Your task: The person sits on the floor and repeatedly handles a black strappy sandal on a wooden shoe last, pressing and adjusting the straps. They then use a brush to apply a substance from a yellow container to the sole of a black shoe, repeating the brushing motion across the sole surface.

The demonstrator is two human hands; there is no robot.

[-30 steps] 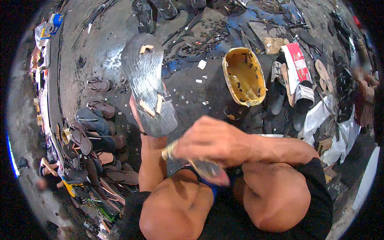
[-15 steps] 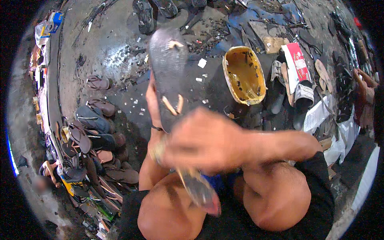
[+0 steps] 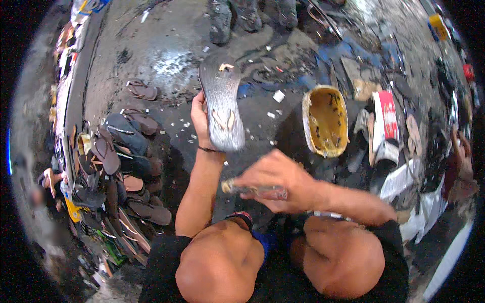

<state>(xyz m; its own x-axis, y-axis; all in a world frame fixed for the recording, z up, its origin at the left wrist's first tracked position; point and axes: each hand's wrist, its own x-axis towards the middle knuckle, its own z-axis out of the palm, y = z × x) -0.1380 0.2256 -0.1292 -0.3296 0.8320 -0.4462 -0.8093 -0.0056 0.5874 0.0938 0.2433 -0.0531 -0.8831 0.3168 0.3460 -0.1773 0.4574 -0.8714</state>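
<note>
In my left hand [image 3: 200, 118] is a dark flip-flop sole [image 3: 222, 96], gripped along its left edge, with my fingers mostly hidden behind it. Its face looks wet and shiny, and pale strap ends stick out of it near the top and in the lower part. My right hand [image 3: 285, 179], slightly blurred, is closed around a brush [image 3: 268, 193] with a worn dark handle and a stubby tan tip pointing left. The brush is below the sole and apart from it. To the right stands an oblong tub [image 3: 307, 121] coated inside with yellowish, glue-like stuff and dark bits.
Many flip-flops [image 3: 124, 134] are piled at the left. More dark footwear [image 3: 247, 17] lies at the far side. Right of the tub are a red-and-white carton [image 3: 386, 116] and loose soles [image 3: 414, 134]. Scraps litter the floor. Another person's arm [image 3: 459, 146] shows at the right edge.
My right hand has moved right and away from the sole, and the brush has turned from slanting downward to nearly level. The sole now shows more of its lower end. The view has shifted.
</note>
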